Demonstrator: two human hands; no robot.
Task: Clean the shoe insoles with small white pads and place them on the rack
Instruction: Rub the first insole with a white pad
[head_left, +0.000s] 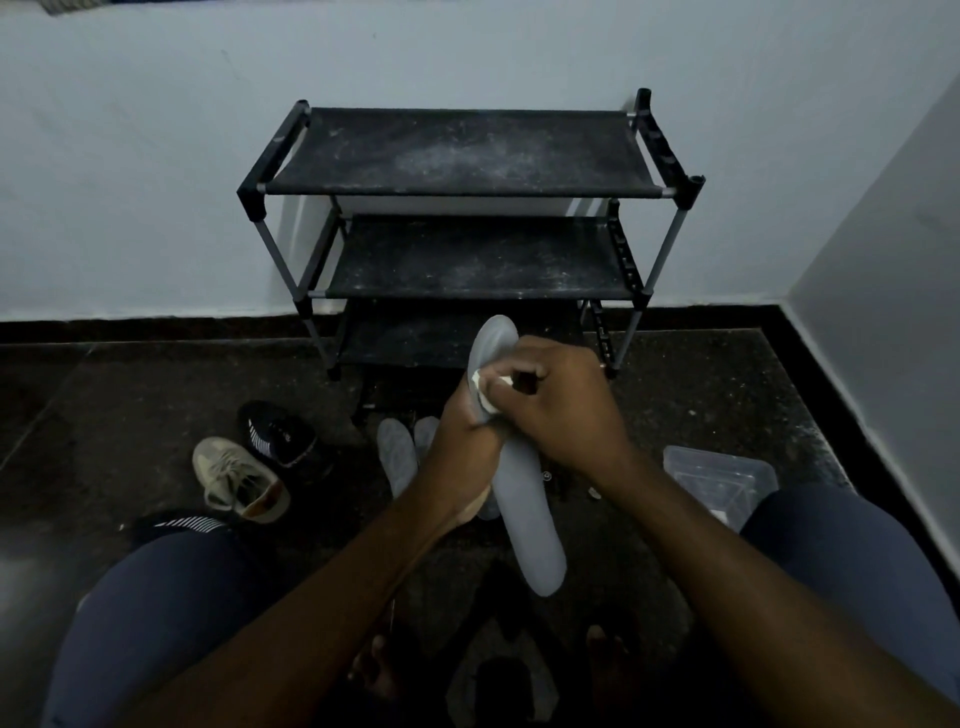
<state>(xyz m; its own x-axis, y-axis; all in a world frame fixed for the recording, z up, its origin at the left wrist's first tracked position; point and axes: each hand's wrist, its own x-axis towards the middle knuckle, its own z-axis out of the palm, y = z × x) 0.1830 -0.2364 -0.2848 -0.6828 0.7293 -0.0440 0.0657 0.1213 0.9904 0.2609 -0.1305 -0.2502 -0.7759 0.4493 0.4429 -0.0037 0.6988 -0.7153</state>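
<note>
A long grey insole (530, 525) is held upright in front of me, its toe end toward the rack. My left hand (465, 441) grips it around the middle from the left. My right hand (561, 405) presses a small white pad (485, 387) against the insole's upper part, fingers closed on the pad. Two more grey insoles (397, 457) lie on the dark floor behind my left hand, partly hidden. The black three-shelf rack (462, 156) stands against the wall with dusty shelves and nothing on them.
A beige sneaker (236, 478) and a black sneaker (278, 434) lie on the floor at left. A clear plastic container (719, 478) sits at right by my knee. My knees frame the lower view. A wall corner rises at right.
</note>
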